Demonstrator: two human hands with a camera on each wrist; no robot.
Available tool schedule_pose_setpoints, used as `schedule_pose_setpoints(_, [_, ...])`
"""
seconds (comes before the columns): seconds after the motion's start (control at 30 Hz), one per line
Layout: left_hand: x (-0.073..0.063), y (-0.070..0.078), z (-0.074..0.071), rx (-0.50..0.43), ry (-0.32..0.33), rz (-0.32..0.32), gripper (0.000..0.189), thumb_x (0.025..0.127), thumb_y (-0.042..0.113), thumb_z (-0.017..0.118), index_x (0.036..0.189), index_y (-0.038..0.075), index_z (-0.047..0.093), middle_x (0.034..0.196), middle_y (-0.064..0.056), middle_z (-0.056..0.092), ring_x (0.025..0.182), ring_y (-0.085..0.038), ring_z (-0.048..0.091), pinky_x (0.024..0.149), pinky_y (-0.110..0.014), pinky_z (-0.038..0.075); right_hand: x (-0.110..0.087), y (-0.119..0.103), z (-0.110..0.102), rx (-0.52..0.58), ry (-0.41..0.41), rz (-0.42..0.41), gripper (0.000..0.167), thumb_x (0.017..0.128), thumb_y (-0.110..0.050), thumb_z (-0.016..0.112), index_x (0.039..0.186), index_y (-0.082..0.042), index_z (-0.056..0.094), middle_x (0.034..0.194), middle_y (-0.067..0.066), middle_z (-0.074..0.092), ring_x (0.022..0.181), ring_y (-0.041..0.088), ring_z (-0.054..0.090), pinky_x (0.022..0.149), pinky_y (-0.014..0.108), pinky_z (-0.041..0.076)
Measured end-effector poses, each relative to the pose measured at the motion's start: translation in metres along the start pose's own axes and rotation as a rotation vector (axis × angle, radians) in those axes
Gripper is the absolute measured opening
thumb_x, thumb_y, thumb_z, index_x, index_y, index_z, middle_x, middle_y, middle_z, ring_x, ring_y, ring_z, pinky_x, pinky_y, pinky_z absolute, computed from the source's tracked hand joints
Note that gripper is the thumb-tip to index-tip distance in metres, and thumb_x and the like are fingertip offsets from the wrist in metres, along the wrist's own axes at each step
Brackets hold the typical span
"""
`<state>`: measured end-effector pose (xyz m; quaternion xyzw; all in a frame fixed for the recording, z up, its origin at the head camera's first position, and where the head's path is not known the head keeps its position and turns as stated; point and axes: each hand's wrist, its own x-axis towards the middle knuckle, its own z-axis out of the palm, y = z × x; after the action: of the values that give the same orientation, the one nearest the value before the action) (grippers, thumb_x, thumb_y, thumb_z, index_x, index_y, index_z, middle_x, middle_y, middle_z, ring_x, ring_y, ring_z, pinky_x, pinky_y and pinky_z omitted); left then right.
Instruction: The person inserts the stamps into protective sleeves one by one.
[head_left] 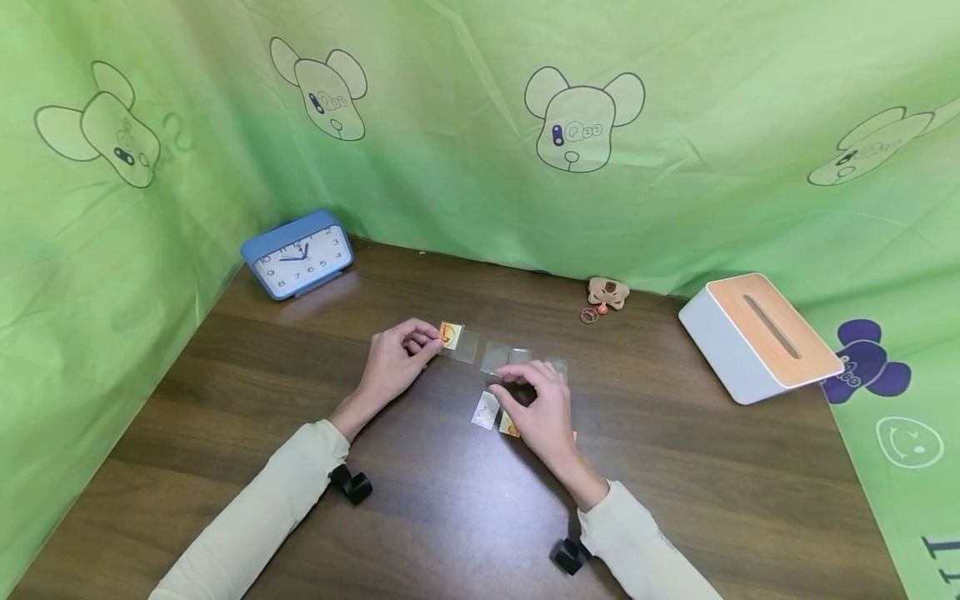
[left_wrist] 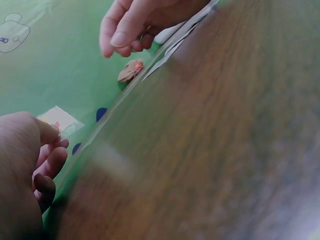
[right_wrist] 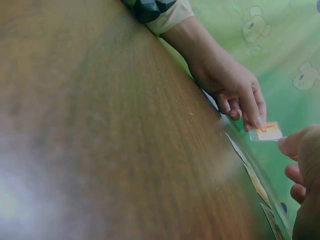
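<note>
My left hand (head_left: pixel 397 358) pinches a small yellow-and-orange card (head_left: pixel 451 335) between thumb and forefinger. A clear plastic edge shows around this card (left_wrist: pixel 59 120) in the left wrist view. Just right of it lies a clear plastic sleeve (head_left: pixel 467 347), with another sleeve (head_left: pixel 494 357) beyond. Above the tabletop hovers my right hand (head_left: pixel 538 408), thumb and fingers curved apart, nothing visible between them. Beneath and beside it are a silvery card (head_left: pixel 486 410) and an orange-patterned card (head_left: pixel 509 425), partly hidden by the hand.
A blue alarm clock (head_left: pixel 300 254) stands at the back left of the wooden table (head_left: pixel 420 508). Toward the back right are a plush bear-head keyring (head_left: pixel 607 292) and a white tissue box (head_left: pixel 750 350) with a wooden lid. Green printed fabric (head_left: pixel 465 192) hangs around the table.
</note>
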<state>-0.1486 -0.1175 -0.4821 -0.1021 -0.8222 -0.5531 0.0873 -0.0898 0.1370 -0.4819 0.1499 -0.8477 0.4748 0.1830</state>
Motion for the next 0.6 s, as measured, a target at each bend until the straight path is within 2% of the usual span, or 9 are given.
schedule_pose_setpoints(0.23, [0.004,-0.004,-0.005,0.075,0.071,0.003,0.006,0.095,0.004,0.083,0.1,0.003,0.08,0.084,-0.008,0.079,0.072,-0.012,0.064,0.066,-0.011,0.046,-0.007,0.0,-0.004,-0.13,-0.08,-0.041,0.028,0.078,-0.012,0.1,0.103,-0.012,0.087,0.097,0.003,0.076,0.096,0.024,0.061,0.089,0.044,0.044])
schedule_pose_setpoints(0.37, [0.005,-0.005,-0.008,0.106,0.082,-0.001,0.005,0.096,0.005,0.082,0.1,0.003,0.08,0.085,-0.008,0.079,0.074,-0.015,0.066,0.067,-0.011,0.046,-0.011,0.001,-0.006,-0.174,-0.099,-0.071,0.031,0.076,-0.015,0.102,0.103,-0.013,0.088,0.097,0.002,0.075,0.095,0.024,0.059,0.09,0.045,0.04])
schedule_pose_setpoints(0.47, [0.005,-0.005,-0.009,0.133,0.074,-0.003,0.006,0.097,0.006,0.082,0.102,0.003,0.08,0.086,-0.009,0.079,0.077,-0.018,0.07,0.071,-0.015,0.05,-0.012,0.001,-0.007,-0.201,-0.101,-0.098,0.034,0.074,-0.018,0.104,0.102,-0.012,0.087,0.096,0.001,0.074,0.093,0.024,0.058,0.088,0.046,0.04])
schedule_pose_setpoints(0.6, [0.005,-0.007,-0.009,0.179,0.075,-0.007,0.008,0.097,0.007,0.082,0.103,0.002,0.08,0.089,-0.01,0.08,0.084,-0.025,0.072,0.078,-0.025,0.055,-0.013,0.003,-0.007,-0.231,-0.114,-0.108,0.037,0.072,-0.023,0.105,0.103,-0.012,0.087,0.097,0.001,0.074,0.093,0.023,0.057,0.088,0.046,0.04])
